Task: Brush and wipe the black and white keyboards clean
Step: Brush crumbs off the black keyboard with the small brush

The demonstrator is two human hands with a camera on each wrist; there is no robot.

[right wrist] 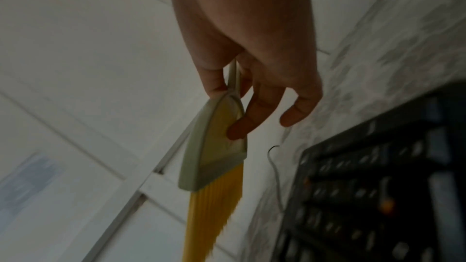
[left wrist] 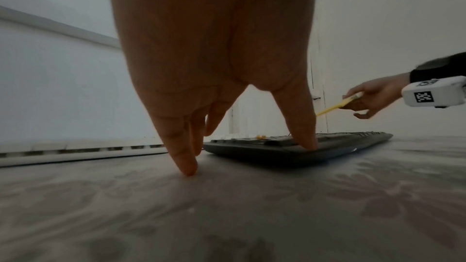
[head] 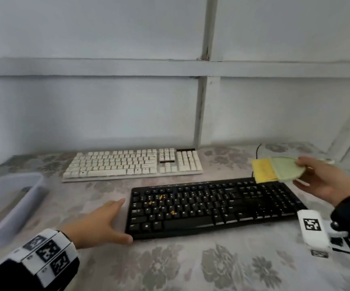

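A black keyboard (head: pixel 216 206) lies in front of me with small orange crumbs (head: pixel 161 197) on its left keys. Behind it lies a white keyboard (head: pixel 132 163). My left hand (head: pixel 104 221) rests flat with straight fingers at the black keyboard's left end; its thumb (left wrist: pixel 306 138) touches the near edge of the black keyboard (left wrist: pixel 302 150). My right hand (head: pixel 325 179) holds a pale green brush (head: pixel 283 169) with yellow bristles (head: pixel 263 170) above the keyboard's far right corner. In the right wrist view the fingers (right wrist: pixel 242 127) pinch the brush (right wrist: pixel 216 146).
A translucent plastic tub (head: pixel 8 204) stands at the left on the flower-patterned tablecloth (head: pixel 190 265). A thin black cable (head: pixel 258 150) runs at the back right. A white panelled wall (head: pixel 107 101) closes the table's far side.
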